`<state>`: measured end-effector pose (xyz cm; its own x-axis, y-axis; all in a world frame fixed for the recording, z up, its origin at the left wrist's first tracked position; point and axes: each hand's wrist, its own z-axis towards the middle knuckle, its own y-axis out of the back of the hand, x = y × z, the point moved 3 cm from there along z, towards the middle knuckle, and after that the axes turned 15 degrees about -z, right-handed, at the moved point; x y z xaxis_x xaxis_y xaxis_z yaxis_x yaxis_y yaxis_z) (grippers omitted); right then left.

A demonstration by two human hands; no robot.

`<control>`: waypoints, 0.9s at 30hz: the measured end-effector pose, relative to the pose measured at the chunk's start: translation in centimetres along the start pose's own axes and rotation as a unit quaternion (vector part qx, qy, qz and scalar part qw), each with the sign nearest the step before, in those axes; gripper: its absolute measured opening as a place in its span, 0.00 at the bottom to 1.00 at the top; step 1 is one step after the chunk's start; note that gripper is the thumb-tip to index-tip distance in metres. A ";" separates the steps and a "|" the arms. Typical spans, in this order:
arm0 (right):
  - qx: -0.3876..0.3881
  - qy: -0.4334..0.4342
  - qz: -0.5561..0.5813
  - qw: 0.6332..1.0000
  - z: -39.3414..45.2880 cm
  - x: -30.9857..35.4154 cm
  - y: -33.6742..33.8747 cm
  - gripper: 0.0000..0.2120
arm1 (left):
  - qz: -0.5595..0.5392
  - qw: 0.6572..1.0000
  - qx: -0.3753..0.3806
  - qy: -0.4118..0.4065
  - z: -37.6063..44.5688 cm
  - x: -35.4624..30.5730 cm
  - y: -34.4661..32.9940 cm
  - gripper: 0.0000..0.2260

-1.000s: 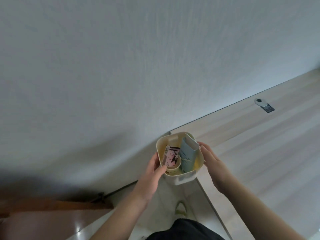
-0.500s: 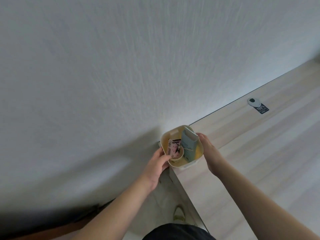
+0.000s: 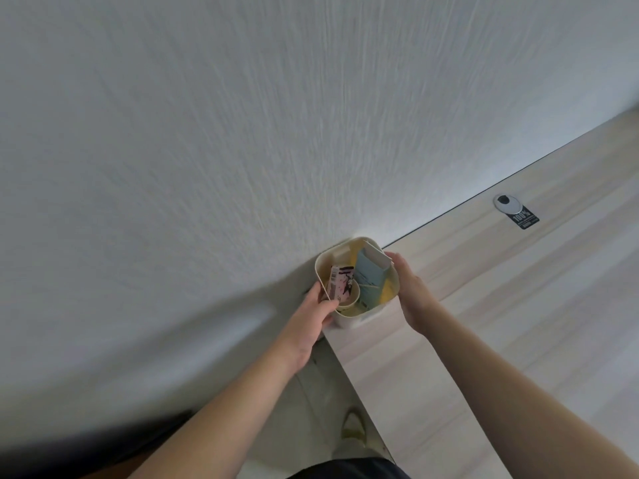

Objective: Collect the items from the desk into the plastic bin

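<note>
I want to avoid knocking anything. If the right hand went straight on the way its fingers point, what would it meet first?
Likely the blue carton in the plastic bin, whose rim the right hand already touches; then the wall. Depth is unclear.

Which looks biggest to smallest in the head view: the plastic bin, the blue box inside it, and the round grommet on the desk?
1. plastic bin
2. blue box, which stands inside the bin
3. round grommet, clearly smallest, though it lies farther from the camera, so its true size is less sure.
</note>
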<state>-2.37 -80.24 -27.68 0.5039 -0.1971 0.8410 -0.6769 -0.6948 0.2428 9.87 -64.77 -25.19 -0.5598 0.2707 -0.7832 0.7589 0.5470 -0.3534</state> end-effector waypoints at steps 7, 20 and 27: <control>0.010 -0.026 -0.022 0.999 1.7 0.2 0.8 0.27 | 0.011 0.999 0.022 0.022 0.8 -0.6 -0.5 0.13; -0.002 -0.015 0.015 1.000 1.8 0.0 0.5 0.27 | 0.026 0.999 -0.012 0.020 0.8 -0.2 0.3 0.14; 0.005 -0.002 0.030 1.000 1.9 -0.2 0.4 0.28 | 0.029 0.998 -0.058 0.018 0.4 -0.1 0.7 0.12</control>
<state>-1.78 -81.80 -28.69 0.4657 -0.2414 0.8514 -0.7000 -0.6891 0.1875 10.58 -64.73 -25.53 -0.5289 0.3313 -0.7813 0.7477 0.6175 -0.2443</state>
